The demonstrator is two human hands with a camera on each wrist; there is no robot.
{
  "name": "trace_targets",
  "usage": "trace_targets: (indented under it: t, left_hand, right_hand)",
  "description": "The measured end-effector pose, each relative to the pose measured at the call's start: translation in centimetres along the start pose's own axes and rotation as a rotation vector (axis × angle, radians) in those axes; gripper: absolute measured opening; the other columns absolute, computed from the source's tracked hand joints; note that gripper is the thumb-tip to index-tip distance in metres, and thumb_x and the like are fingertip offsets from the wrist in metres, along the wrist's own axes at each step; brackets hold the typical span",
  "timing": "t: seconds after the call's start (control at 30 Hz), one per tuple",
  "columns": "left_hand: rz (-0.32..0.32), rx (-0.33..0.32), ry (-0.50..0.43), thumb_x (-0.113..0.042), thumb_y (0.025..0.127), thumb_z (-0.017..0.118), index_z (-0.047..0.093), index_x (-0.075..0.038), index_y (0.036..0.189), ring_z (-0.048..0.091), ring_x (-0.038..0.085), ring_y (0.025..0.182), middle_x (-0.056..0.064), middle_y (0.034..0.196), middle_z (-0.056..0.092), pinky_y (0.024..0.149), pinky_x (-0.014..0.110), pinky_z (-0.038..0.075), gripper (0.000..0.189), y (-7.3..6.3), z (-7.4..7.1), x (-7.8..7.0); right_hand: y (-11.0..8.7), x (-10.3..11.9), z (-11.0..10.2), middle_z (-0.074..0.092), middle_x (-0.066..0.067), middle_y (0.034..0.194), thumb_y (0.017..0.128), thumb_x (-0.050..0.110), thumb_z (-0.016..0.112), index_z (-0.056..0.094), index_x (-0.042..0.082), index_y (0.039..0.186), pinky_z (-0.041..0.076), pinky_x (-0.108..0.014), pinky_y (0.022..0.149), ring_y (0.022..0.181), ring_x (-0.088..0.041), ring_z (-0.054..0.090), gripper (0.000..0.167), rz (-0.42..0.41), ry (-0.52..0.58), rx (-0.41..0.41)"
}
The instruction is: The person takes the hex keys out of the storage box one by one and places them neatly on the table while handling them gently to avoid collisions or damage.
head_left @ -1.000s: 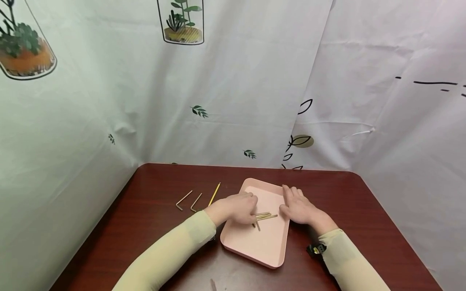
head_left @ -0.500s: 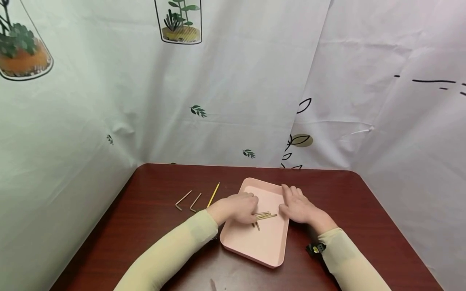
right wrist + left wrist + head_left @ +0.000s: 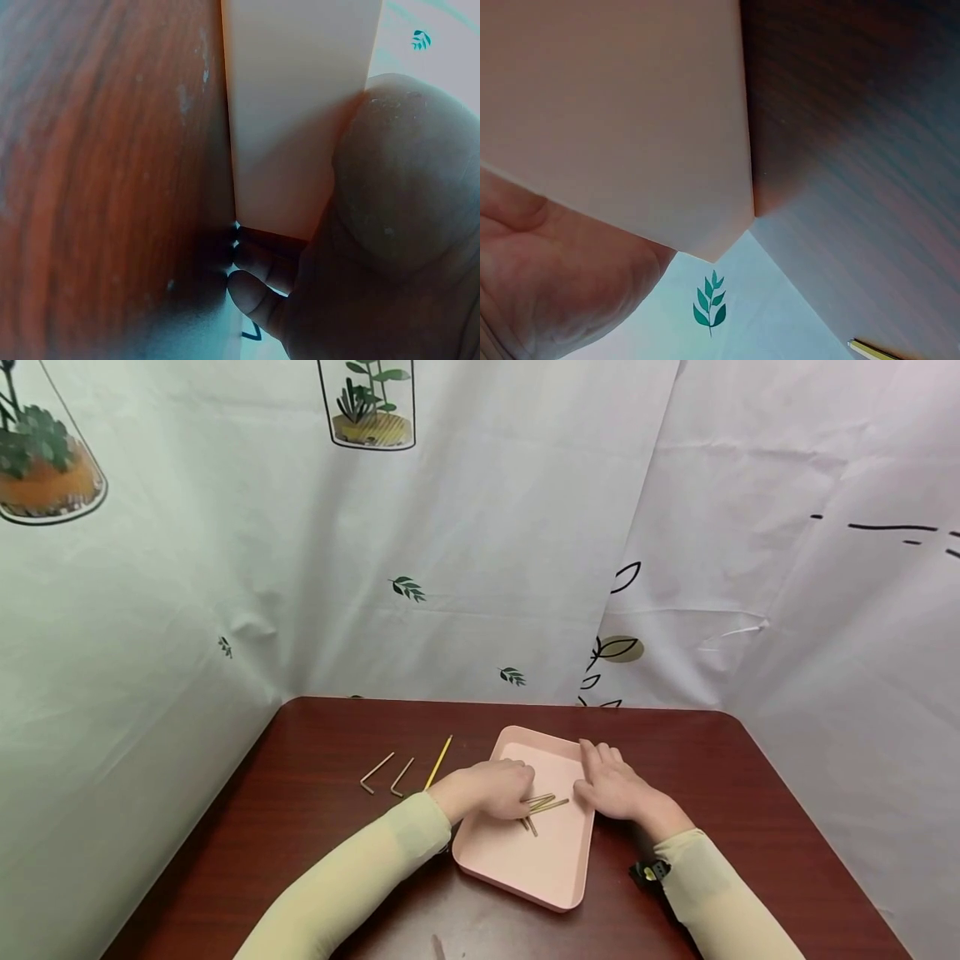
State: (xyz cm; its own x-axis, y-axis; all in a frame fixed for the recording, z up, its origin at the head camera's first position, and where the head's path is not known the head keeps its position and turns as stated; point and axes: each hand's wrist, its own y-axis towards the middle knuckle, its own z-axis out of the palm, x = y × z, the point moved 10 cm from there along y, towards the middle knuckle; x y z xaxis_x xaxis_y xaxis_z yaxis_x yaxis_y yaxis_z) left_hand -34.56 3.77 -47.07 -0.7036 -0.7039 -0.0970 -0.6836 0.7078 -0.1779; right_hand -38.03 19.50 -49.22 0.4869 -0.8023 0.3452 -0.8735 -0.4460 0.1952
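Note:
A shallow pink tray (image 3: 517,870) sits slightly turned on the table, with several brass-coloured hex keys (image 3: 553,805) in a loose pile inside. My left hand (image 3: 501,787) reaches over the tray's left wall, fingers curled down at the pile; the keys' ends stick out from under it and the fingertips are hidden. On the far right side, my right hand (image 3: 618,787) holds the tray's wall, thumb inward and fingers spread along the rim. The right wrist view shows the thumb (image 3: 412,165) over the tray's outer wall (image 3: 292,90). The left wrist view shows the palm (image 3: 562,277) above the rim.
Two more hex keys, one larger (image 3: 375,772) and one smaller (image 3: 401,778), lie on the dark red table (image 3: 330,735) left of the tray. Beside them is a thin yellow stick (image 3: 439,760), partly behind the left wrist. A printed cloth (image 3: 465,527) encloses the table's back and sides.
The hex keys in the tray have shifted slightly under my left hand, their ends spreading at a new angle. My right hand stays on the tray's wall.

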Motion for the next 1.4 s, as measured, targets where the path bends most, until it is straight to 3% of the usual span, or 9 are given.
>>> trace_targets:
  t: [0.17,0.23,0.4,0.8,1.1,1.4]
  left_hand:
    - [-0.007,-0.009,0.003,-0.028,0.105,0.068,0.057,-0.018,0.089,0.054,0.014,0.08,-0.002,0.087,0.056,0.073,0.03,0.047,0.022,0.0,0.0,0.0]
    - [-0.013,-0.008,-0.003,-0.028,0.105,0.067,0.058,-0.019,0.089,0.054,0.013,0.081,-0.002,0.087,0.056,0.073,0.031,0.047,0.021,0.0,0.0,0.0]
    - [-0.013,-0.007,-0.029,-0.028,0.103,0.067,0.059,-0.019,0.086,0.053,0.013,0.079,-0.002,0.086,0.055,0.07,0.031,0.047,0.02,-0.1,-0.2,-0.1]
    - [0.028,-0.017,0.0,-0.028,0.098,0.072,0.058,-0.02,0.087,0.054,0.013,0.078,-0.004,0.086,0.055,0.07,0.028,0.046,0.019,0.1,-0.1,-0.6]
    - [0.028,-0.009,0.0,-0.028,0.097,0.071,0.057,-0.02,0.09,0.052,0.013,0.077,-0.004,0.086,0.056,0.07,0.029,0.045,0.018,0.2,0.0,-0.8]
    - [0.022,-0.007,0.005,-0.027,0.099,0.073,0.059,-0.019,0.091,0.053,0.012,0.078,-0.005,0.086,0.056,0.072,0.028,0.046,0.018,0.2,-0.1,-0.9]
  right_hand:
    - [0.5,-2.3,1.8,0.052,-0.031,0.13,0.095,0.032,0.062,0.037,-0.012,0.159,0.049,-0.064,0.097,0.115,-0.051,0.048,0.082,-0.008,-0.005,-0.028]
    - [0.5,-2.2,1.8,0.052,-0.03,0.128,0.095,0.031,0.06,0.036,-0.013,0.158,0.049,-0.062,0.096,0.113,-0.05,0.049,0.08,-0.019,-0.026,-0.033]
    - [-0.3,0.9,-0.6,0.052,-0.033,0.126,0.096,0.028,0.059,0.037,-0.016,0.156,0.048,-0.066,0.097,0.114,-0.053,0.049,0.078,-0.024,-0.007,-0.016]
    - [0.2,-0.8,1.0,0.051,-0.032,0.129,0.098,0.03,0.056,0.035,-0.014,0.159,0.049,-0.062,0.096,0.114,-0.052,0.048,0.078,-0.044,-0.038,-0.017]
    - [-0.6,2.7,-1.6,0.053,-0.034,0.133,0.098,0.022,0.06,0.037,-0.018,0.158,0.048,-0.065,0.103,0.121,-0.052,0.05,0.075,0.036,-0.053,0.056]
    - [-0.6,1.8,-1.3,0.052,-0.033,0.131,0.097,0.029,0.056,0.038,-0.015,0.158,0.048,-0.065,0.098,0.118,-0.051,0.049,0.077,-0.004,-0.019,-0.001]
